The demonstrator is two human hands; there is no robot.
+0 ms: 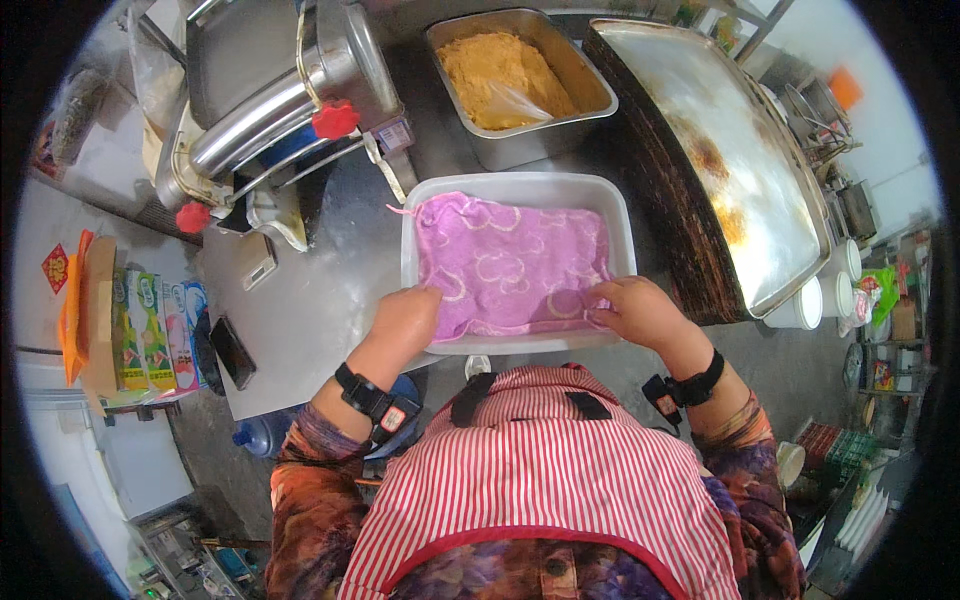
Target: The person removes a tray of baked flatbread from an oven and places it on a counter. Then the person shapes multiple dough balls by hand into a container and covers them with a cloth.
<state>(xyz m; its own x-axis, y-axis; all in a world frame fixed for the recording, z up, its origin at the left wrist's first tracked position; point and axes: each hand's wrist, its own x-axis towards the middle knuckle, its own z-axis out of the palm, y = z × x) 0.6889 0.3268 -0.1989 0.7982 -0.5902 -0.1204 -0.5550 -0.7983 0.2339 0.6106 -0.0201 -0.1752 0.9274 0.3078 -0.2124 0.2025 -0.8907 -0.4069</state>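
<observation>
A purple towel [510, 260] with pale curved patterns is spread over a light grey rectangular tub [618, 225], covering what lies inside. A thin loop of the towel sticks out over the tub's far left corner. My left hand [405, 318] is closed at the near left corner, its fingertips gripping the towel's edge. At the near right side my right hand [638, 310] pinches the towel between thumb and fingers. Both hands are at the tub's rim, and a dark strap with a small device circles each wrist.
Behind the tub stands a deep metal pan [560, 120] of yellow-brown crumbly filling with a clear plastic piece in it. A metal roller machine [290, 110] is at the far left, a large flat griddle [740, 150] at the right. A phone [233, 352] lies on the metal table [320, 290].
</observation>
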